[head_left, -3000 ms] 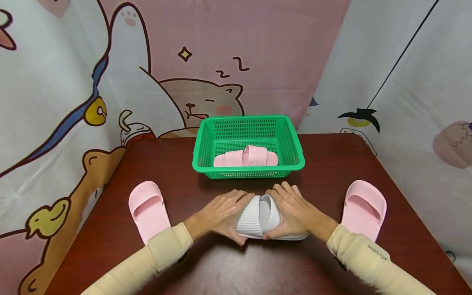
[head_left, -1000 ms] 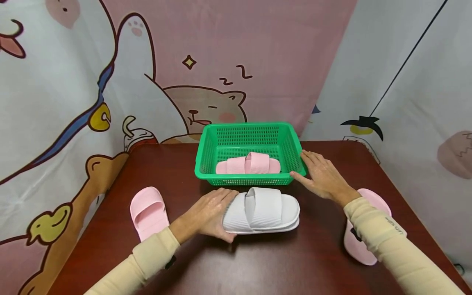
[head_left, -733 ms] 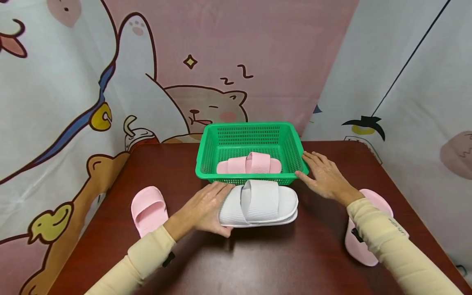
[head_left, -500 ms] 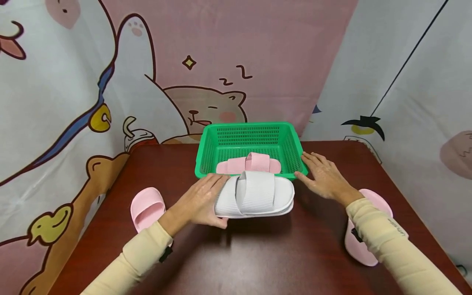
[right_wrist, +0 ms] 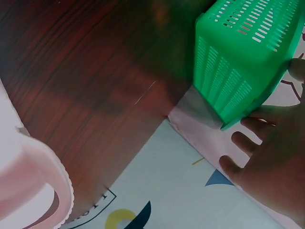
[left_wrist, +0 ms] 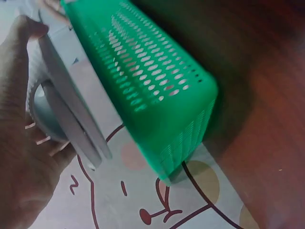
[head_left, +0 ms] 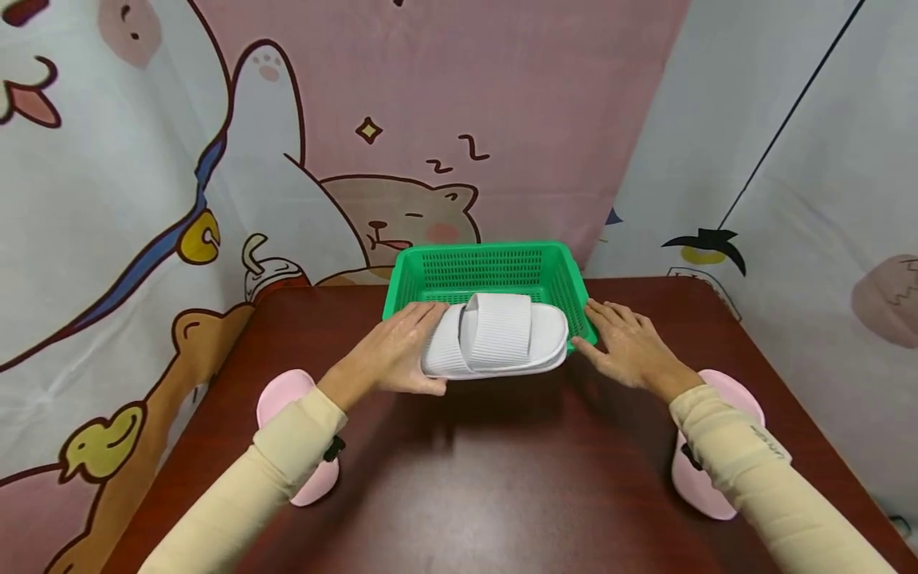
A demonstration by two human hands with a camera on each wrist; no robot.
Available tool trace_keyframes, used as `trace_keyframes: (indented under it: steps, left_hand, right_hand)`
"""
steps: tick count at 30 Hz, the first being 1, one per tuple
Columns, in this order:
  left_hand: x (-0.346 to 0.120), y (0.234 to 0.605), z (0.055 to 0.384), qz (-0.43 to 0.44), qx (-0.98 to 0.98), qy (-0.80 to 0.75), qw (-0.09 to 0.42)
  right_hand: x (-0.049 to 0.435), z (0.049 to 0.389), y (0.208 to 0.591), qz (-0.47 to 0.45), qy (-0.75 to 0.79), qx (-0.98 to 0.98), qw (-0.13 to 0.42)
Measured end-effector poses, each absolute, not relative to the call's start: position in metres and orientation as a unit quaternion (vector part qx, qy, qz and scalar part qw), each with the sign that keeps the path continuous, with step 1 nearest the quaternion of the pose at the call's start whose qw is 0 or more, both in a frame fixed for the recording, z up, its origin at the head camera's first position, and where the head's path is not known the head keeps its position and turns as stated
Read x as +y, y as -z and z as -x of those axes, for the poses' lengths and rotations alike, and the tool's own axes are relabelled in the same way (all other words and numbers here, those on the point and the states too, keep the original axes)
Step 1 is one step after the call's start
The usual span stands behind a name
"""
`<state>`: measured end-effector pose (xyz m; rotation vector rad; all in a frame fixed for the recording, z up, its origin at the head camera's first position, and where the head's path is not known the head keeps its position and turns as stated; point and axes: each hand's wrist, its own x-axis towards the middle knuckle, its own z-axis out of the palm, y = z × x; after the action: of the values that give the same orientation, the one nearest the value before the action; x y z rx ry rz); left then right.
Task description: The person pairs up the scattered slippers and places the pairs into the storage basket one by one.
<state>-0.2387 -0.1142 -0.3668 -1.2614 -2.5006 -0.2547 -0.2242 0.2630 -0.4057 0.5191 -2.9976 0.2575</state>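
Observation:
My left hand (head_left: 394, 351) grips a stacked pair of white slippers (head_left: 502, 335) by the left end. The pair is raised off the table, its straps facing me, and overlaps the front of the green basket (head_left: 480, 269). In the left wrist view the thumb and fingers lie on opposite sides of the slippers (left_wrist: 71, 109), beside the basket's rim. At the basket's right front corner my right hand (head_left: 631, 351) rests with extended fingers, the fingertips at the rim in the right wrist view. The white pair hides the pink slippers inside the basket from the head view.
On the dark red table (head_left: 466, 494), one pink slipper (head_left: 319, 478) lies at left, partly under my left sleeve. Another pink slipper (head_left: 699, 486) lies at right, partly covered by my right sleeve. A cartoon-printed cloth (head_left: 502, 96) hangs around the back and sides.
Both hands first held the white slippers on the table. My right hand moved to the basket's right side; my left lifted the pair up and forward, covering the basket's front.

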Motion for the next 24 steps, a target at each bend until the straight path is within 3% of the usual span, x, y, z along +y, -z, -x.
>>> trace_keyframes:
  steps: [9,24]
  left_hand:
    - [-0.104,0.354,0.274,0.416,-0.9,0.077,0.104]
    - [-0.086,0.368,0.336,0.34,-0.93,0.132,0.038]
  right_hand:
    - [0.262,0.225,0.406,-0.163,-0.091,-0.982,0.033]
    - [0.263,0.223,0.403,-0.168,-0.08,-0.982,0.027]
